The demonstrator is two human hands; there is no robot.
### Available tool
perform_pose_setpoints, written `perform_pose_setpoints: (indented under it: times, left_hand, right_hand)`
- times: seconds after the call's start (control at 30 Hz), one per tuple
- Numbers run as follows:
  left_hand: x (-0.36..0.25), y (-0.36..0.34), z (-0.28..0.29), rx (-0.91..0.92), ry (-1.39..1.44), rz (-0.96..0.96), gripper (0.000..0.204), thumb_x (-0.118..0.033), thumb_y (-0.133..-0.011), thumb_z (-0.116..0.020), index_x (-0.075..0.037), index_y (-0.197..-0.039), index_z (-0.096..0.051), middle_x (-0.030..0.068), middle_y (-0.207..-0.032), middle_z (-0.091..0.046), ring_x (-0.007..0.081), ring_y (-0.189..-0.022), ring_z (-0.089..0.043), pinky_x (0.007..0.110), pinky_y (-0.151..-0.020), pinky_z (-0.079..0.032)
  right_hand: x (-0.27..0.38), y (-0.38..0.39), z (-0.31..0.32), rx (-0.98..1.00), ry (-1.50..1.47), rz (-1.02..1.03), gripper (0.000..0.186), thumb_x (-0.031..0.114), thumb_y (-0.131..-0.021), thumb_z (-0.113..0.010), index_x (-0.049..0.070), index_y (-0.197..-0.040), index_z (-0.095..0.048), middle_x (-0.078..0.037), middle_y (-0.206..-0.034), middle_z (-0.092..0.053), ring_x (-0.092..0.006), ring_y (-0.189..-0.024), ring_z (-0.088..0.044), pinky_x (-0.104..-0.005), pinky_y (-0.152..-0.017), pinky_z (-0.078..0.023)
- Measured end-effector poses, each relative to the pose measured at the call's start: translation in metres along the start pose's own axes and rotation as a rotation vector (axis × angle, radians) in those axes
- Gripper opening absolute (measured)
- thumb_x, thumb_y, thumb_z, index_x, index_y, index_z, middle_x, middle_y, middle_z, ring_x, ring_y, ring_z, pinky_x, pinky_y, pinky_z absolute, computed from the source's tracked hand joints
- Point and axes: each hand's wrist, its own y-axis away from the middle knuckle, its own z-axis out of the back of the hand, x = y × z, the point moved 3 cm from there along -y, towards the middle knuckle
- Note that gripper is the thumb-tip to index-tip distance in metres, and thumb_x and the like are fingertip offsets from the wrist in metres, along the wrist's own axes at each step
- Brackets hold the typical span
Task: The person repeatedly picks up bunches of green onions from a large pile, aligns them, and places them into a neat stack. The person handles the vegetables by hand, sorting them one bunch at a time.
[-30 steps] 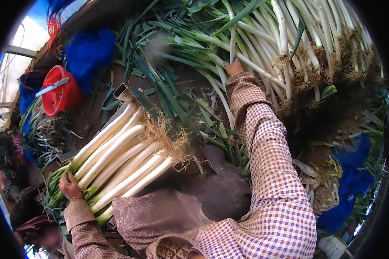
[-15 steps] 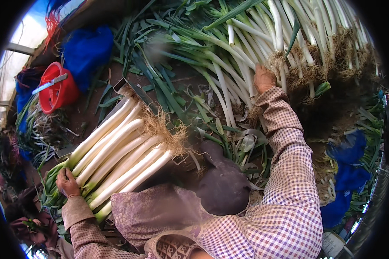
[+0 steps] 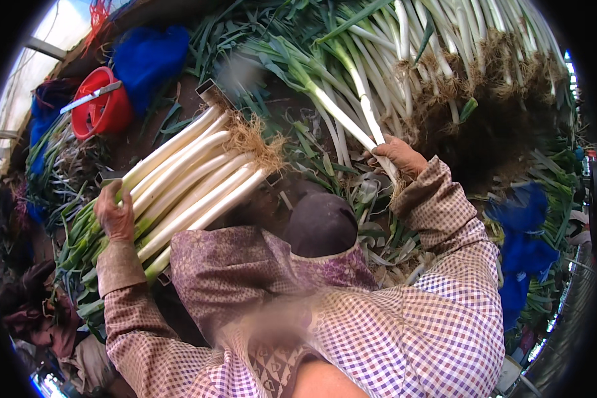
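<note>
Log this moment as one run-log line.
left hand: resting on cleaned leek bundle | right hand: grip on leek from uncleaned pile

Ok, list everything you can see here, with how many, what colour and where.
bundle of cleaned leeks: one bundle, white stalks with green tops, left of centre, lying in a metal frame
pile of uncleaned leeks: many, white and green with brown roots, top and upper right
leek trimmings: many, green, scattered in the middle
bucket: one, red, upper left
knife: one, grey blade, lying across the bucket
blue cloth: one, blue, top left beside the bucket
blue bags: a few, blue, right side
left hand: bare, resting on the green end of the bundle
right hand: bare, gripping one leek from the pile
</note>
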Motion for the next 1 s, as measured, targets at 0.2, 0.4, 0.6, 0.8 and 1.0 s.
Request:
perform_pose_setpoints:
  times: [0.2,0.4,0.6,0.8,1.0]
  left_hand:
    - [-0.267,-0.003,-0.016,0.475,0.596,-0.684,0.09,-0.035,-0.068,-0.08,-0.009,-0.141,-0.033,0.0167,-0.142,-0.038,0.033,-0.131,-0.037,0.047,-0.111,-0.031]
    - [-0.418,0.015,-0.051,0.374,0.614,-1.094,0.072,-0.032,-0.069,-0.074,-0.015,-0.132,-0.044,0.0108,-0.121,-0.055,0.0281,-0.119,-0.05,0.045,-0.107,-0.031]
    - [-0.45,0.045,-0.058,0.544,1.007,-1.185,0.02,-0.019,-0.076,-0.065,-0.01,-0.088,-0.052,0.007,-0.081,-0.06,0.0278,-0.08,-0.062,0.042,-0.076,-0.047]
    - [-0.455,0.005,-0.013,0.237,0.862,-1.172,0.026,-0.01,-0.074,-0.068,-0.011,-0.095,-0.052,0.0065,-0.077,-0.059,0.028,-0.072,-0.064,0.038,-0.059,-0.051]
    - [-0.333,-0.09,0.109,-0.407,0.257,-1.044,0.02,-0.015,-0.072,-0.062,-0.011,-0.091,-0.057,0.0065,-0.079,-0.057,0.027,-0.075,-0.063,0.041,-0.066,-0.05]
  right_hand:
    - [-0.003,0.124,-0.039,0.054,0.01,-0.034,0.051,0.01,-0.087,-0.057,-0.003,-0.133,-0.038,-0.01,-0.1,-0.063,-0.013,-0.077,-0.061,-0.0248,-0.058,-0.057]
    - [-0.012,0.235,-0.053,0.005,-0.038,-0.105,0.054,0.004,-0.085,-0.054,-0.004,-0.135,-0.035,-0.011,-0.099,-0.062,-0.0119,-0.075,-0.06,-0.021,-0.055,-0.055]
    - [-0.02,0.306,-0.049,-0.056,-0.085,-0.113,0.06,0.007,-0.082,-0.054,-0.003,-0.137,-0.033,-0.012,-0.101,-0.06,-0.0111,-0.076,-0.059,-0.0209,-0.055,-0.055]
    - [-0.003,0.345,-0.049,-0.079,-0.006,0.087,0.059,0.011,-0.086,-0.054,-0.003,-0.139,-0.031,-0.013,-0.105,-0.059,-0.0108,-0.076,-0.058,-0.0194,-0.058,-0.052]
    - [0.026,0.315,-0.055,-0.113,0.15,0.569,0.043,0.024,-0.094,-0.057,0.006,-0.132,-0.046,-0.012,-0.107,-0.063,-0.0102,-0.083,-0.058,-0.0241,-0.078,-0.049]
